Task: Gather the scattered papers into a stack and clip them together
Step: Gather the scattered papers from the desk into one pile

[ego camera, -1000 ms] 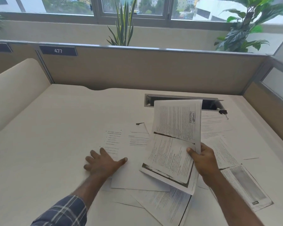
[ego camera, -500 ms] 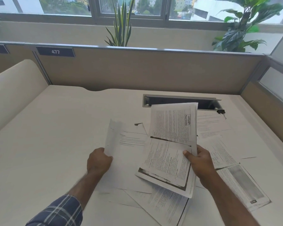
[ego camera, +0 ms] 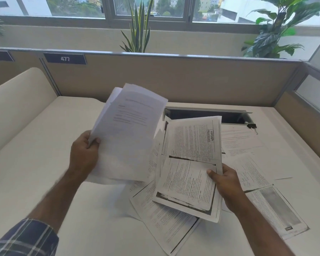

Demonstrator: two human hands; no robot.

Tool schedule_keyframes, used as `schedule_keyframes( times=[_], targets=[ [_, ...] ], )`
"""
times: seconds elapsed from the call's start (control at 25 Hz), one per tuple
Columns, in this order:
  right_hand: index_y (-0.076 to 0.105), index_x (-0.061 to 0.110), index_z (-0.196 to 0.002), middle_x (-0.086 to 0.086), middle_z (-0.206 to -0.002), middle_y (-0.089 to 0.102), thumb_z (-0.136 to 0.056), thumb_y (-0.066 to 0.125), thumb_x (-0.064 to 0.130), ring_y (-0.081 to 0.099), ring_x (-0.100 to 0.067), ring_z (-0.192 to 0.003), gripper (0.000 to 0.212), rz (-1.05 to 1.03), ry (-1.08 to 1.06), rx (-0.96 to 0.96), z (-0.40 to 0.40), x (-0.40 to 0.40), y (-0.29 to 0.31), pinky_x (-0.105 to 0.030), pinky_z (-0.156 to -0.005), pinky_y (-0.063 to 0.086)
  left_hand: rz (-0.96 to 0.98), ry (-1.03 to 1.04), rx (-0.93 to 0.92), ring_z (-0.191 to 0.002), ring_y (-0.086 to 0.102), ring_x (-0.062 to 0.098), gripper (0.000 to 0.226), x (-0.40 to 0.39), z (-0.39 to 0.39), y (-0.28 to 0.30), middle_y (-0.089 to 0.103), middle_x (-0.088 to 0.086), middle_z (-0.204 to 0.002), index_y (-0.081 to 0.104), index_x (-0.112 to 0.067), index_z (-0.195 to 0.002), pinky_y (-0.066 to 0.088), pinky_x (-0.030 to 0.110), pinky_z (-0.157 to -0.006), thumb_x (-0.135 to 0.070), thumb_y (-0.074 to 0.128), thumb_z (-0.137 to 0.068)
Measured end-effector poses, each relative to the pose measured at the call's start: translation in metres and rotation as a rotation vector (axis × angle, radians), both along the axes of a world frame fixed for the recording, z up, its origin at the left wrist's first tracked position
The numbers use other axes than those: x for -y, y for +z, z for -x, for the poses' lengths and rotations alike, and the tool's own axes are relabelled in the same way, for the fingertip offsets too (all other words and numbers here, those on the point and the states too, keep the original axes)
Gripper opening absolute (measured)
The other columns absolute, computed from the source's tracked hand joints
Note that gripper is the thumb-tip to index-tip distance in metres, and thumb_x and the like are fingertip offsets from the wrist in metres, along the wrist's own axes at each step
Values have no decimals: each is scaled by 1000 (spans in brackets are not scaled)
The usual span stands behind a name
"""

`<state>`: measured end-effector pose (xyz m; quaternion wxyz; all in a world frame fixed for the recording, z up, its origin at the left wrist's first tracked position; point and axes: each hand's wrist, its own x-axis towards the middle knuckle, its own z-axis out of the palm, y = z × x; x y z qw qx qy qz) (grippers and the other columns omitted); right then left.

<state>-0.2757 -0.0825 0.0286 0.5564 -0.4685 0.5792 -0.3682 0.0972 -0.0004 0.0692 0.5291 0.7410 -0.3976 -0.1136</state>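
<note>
The left hand (ego camera: 84,154) holds a few white printed sheets (ego camera: 129,137) up off the desk (ego camera: 35,163), its thumb pinching their left edge and the fingers hidden behind the paper. These sheets are tilted and blurred, so their faint text cannot be read. The right hand (ego camera: 227,182) grips a bundle of photocopied pages (ego camera: 190,167) by its right edge, thumb on top; the top page bears a boxed stamp ending in "LIBRARY". The two held lots sit side by side above the desk, the left one higher and partly overlapping the photocopies' upper left corner.

Under and around the hands, more loose papers lie on the desk: one photocopied sheet (ego camera: 163,218) beneath the right hand's bundle, reaching toward the near edge, and several others (ego camera: 248,163) spread to the right of the right hand, the nearest of them (ego camera: 279,209) carrying a grey block. A black binder clip (ego camera: 252,126) rests on the desk beyond the right-hand papers, at the right end of the dark cable slot (ego camera: 201,116), well apart from both hands. A plaid sleeve (ego camera: 22,239) covers the left forearm.
</note>
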Motion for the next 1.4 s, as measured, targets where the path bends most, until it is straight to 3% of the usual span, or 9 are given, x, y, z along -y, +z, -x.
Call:
schedule_keyframes(
  times=[0.12,0.24,0.44,0.6,0.76,0.92,1.12,1.24,1.4],
  targets=[
    [63,11,-120,-14,-100,74,-96,57,6,73,-31,-87,26,1,13,6,-2,-1,2,-51,-80,60,142,89,-71,-78,54,18,17,-1,2,16,63,5,-89,62,-18,-98,42,23,-64,-2,57,-94],
    [63,11,-122,-14,-102,74,-95,58,4,73,-32,-89,28,9,18,32,-3,-2,3,-52,-82,59,241,90,-231,-68,57,1,15,3,8,25,64,-7,-83,63,-19,-97,47,18,-64,-5,57,-95],
    [65,14,-112,-16,-106,74,-93,58,1,73,-35,-94,24,-21,40,221,-9,-4,14,-53,-84,58,-9,-155,-437,-72,60,19,17,15,45,4,69,1,-85,67,-14,-102,49,27,-64,-2,57,-95],
    [65,11,-117,-14,-108,75,-93,56,0,72,-34,-98,28,-52,96,358,-12,-8,24,-46,-82,60,-136,-280,-606,-82,68,27,12,16,78,-19,75,11,-98,70,-12,-101,56,35,-71,-6,65,-92],
    [65,12,-119,-10,-111,75,-96,54,7,72,-30,-101,27,-34,105,406,-10,-11,30,-41,-82,61,-127,-433,-785,-94,75,27,49,13,94,-20,77,10,-109,66,-8,-117,61,34,-71,-8,83,-71],
    [63,16,-125,-3,-118,73,-90,57,36,69,-23,-110,40,63,153,358,-8,-12,35,-44,-93,55,-98,-524,-807,-106,72,31,65,12,94,-18,75,9,-116,60,-11,-125,61,39,-81,-4,83,-64],
    [70,14,-107,-6,-101,77,-84,70,3,74,-29,-94,25,181,179,271,-6,-11,41,-35,-74,61,-90,-622,-697,-107,71,26,67,13,101,-4,74,6,-116,60,-16,-125,59,42,-89,-4,86,-64],
    [72,17,-104,-5,-100,77,-80,74,8,74,-28,-91,25,253,222,196,-4,-10,48,-40,-76,61,-17,-721,-708,-111,70,29,52,13,101,9,73,12,-121,64,-8,-126,57,42,-93,-7,77,-76],
    [70,10,-110,-9,-103,76,-72,77,12,74,-27,-93,39,318,244,227,0,-9,54,-42,-78,61,49,-696,-738,-107,70,34,43,11,103,14,73,16,-118,68,-6,-119,58,45,-91,-7,74,-77]
  ],
)
